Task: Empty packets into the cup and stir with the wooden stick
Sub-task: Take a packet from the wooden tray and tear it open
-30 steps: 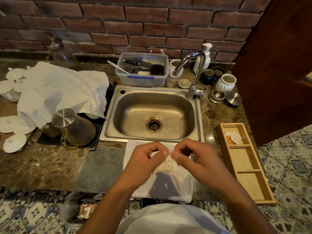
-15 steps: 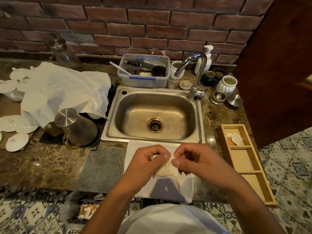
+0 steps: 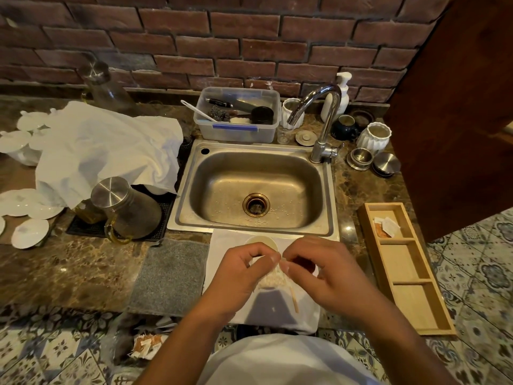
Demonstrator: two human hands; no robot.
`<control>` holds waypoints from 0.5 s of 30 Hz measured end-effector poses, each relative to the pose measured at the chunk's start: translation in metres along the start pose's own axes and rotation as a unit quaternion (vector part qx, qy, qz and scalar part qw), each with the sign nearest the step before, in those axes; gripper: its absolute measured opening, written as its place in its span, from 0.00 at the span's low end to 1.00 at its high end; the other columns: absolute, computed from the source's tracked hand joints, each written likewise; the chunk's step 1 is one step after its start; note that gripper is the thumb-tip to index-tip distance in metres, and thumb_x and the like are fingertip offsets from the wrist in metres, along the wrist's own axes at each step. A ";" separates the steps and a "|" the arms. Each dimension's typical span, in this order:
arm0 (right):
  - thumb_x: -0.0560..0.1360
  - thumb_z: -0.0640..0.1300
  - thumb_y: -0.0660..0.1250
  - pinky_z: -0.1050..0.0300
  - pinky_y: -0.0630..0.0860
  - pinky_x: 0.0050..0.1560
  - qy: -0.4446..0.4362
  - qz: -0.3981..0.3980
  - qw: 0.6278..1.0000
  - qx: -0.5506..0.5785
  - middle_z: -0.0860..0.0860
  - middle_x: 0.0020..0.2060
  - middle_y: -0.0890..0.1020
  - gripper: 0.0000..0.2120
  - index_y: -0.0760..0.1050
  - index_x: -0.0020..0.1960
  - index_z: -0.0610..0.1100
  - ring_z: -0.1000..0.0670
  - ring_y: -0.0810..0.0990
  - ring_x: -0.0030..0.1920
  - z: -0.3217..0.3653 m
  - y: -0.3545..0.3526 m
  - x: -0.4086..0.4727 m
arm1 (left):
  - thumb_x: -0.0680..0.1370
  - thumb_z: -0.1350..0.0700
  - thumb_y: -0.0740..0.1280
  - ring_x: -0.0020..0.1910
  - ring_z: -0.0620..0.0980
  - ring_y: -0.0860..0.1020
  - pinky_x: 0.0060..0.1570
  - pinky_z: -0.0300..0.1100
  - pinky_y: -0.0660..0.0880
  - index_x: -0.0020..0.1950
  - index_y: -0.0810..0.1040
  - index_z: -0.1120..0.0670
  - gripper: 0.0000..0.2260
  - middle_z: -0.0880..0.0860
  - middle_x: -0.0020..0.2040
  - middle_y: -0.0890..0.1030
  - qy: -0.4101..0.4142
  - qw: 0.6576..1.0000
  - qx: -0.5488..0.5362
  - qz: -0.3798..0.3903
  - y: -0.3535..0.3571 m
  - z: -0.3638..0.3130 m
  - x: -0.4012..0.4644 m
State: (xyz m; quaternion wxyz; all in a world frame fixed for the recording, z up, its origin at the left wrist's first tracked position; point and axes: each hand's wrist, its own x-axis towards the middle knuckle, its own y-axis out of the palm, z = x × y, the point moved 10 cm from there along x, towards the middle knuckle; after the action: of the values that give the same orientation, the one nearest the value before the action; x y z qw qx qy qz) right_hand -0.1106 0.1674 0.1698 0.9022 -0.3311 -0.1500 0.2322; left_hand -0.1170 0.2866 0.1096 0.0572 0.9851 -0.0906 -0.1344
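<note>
My left hand (image 3: 238, 276) and my right hand (image 3: 330, 276) pinch the top edge of one small pale packet (image 3: 273, 277) between thumb and forefinger, held above a white cloth (image 3: 222, 245) in front of the sink. Just beyond my fingers the rim of a cup (image 3: 261, 241) with pale contents shows; most of it is hidden by my hands. A wooden stick (image 3: 294, 298) lies on the cloth under my right hand. More packets (image 3: 387, 226) lie in the far compartment of a wooden tray (image 3: 410, 298) on the right.
A steel sink (image 3: 255, 190) with a faucet (image 3: 319, 112) lies straight ahead. A grey mat (image 3: 169, 276), a glass jug with a steel lid (image 3: 122, 207) and white plates (image 3: 27, 232) sit on the left. Torn packets (image 3: 147, 345) lie below the counter edge.
The view shifted slightly, so everything sits a little lower in frame. My fingers stay pinched on the packet's top and have worked closer together; the cup's rim now shows beyond them.
</note>
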 end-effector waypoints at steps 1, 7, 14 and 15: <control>0.79 0.45 0.69 0.51 0.75 0.38 -0.023 -0.017 0.999 -0.039 0.56 0.36 0.79 0.04 0.80 0.45 0.48 0.54 0.76 0.38 0.005 0.000 0.000 | 0.74 0.54 0.71 0.37 0.46 0.80 0.40 0.37 0.76 0.39 0.85 0.54 0.06 0.52 0.36 0.84 -0.019 0.999 -0.028 -0.001 0.001 0.005 0.000; 0.80 0.46 0.68 0.55 0.75 0.38 -0.031 -0.073 0.996 -0.041 0.56 0.38 0.80 0.05 0.80 0.47 0.47 0.57 0.75 0.38 0.008 0.001 0.000 | 0.67 0.50 0.74 0.32 0.48 0.77 0.31 0.39 0.74 0.39 0.83 0.56 0.10 0.56 0.34 0.79 -0.095 0.980 -0.176 -0.015 0.003 0.026 0.002; 0.80 0.50 0.67 0.58 0.75 0.37 0.001 -0.103 0.995 0.006 0.58 0.37 0.79 0.09 0.80 0.46 0.47 0.54 0.77 0.38 0.008 -0.012 0.005 | 0.72 0.51 0.72 0.28 0.45 0.72 0.33 0.41 0.68 0.40 0.83 0.55 0.08 0.51 0.29 0.77 -0.060 0.980 -0.185 0.050 0.005 0.011 0.000; 0.80 0.51 0.67 0.57 0.76 0.38 0.013 -0.094 0.995 0.033 0.58 0.37 0.80 0.08 0.80 0.46 0.48 0.53 0.78 0.38 0.005 -0.012 0.005 | 0.72 0.51 0.72 0.27 0.45 0.71 0.33 0.40 0.68 0.40 0.83 0.55 0.08 0.51 0.29 0.77 -0.053 0.982 -0.175 0.047 0.004 0.009 0.000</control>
State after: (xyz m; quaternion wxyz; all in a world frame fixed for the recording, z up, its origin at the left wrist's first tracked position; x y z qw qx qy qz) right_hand -0.1044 0.1646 0.1822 0.9323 -0.2883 -0.1612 0.1472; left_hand -0.1198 0.2816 0.1016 0.2303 0.9459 -0.1147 -0.1978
